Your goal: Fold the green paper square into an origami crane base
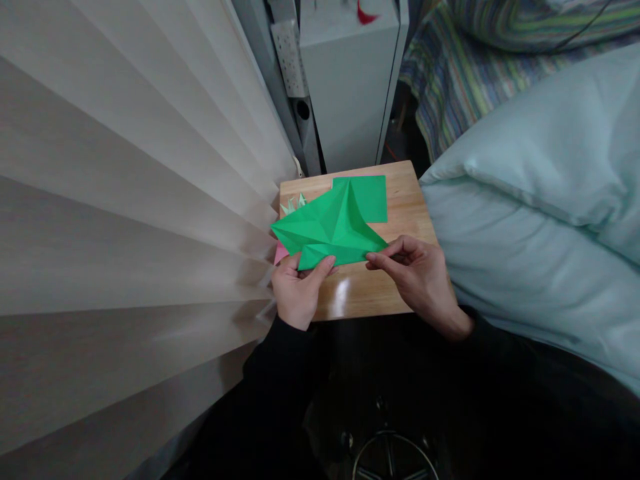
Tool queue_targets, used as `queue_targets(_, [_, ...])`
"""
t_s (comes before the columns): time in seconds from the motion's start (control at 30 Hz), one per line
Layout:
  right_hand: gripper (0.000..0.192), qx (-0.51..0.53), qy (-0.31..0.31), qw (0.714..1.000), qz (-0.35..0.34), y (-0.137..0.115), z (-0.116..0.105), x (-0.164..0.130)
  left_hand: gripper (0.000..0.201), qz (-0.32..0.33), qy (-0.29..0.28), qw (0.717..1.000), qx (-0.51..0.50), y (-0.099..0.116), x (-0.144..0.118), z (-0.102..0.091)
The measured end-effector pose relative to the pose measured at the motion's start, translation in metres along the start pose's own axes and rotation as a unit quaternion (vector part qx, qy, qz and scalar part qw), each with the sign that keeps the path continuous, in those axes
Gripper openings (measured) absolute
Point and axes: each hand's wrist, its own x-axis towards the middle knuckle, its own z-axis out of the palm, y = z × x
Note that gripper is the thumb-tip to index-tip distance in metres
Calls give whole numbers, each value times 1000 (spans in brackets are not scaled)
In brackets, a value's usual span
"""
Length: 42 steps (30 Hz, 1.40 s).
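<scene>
Head view: I see creased green paper (327,230) above the worktop (370,293), toward its left edge. Left hand (299,293): fingers closed on paper's near edge. Right hand (423,277): fingers pinching paper's right corner. Flat green sheet (373,200) near worktop's far edge.

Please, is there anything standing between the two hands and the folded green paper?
Nothing visible does. The left hand holds the folded green paper directly at its near left edge, the right hand at its right corner. The flat green sheet lies beyond them.

Pltd curtain (150,207), gry cab (350,100), lt-blue bedding (540,180)
</scene>
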Motion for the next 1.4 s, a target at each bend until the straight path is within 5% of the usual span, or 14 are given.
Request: queue_targets(1.4, [41, 1, 0, 997, 79, -3, 1, 1, 40, 11, 30, 998, 62, -2, 0, 0])
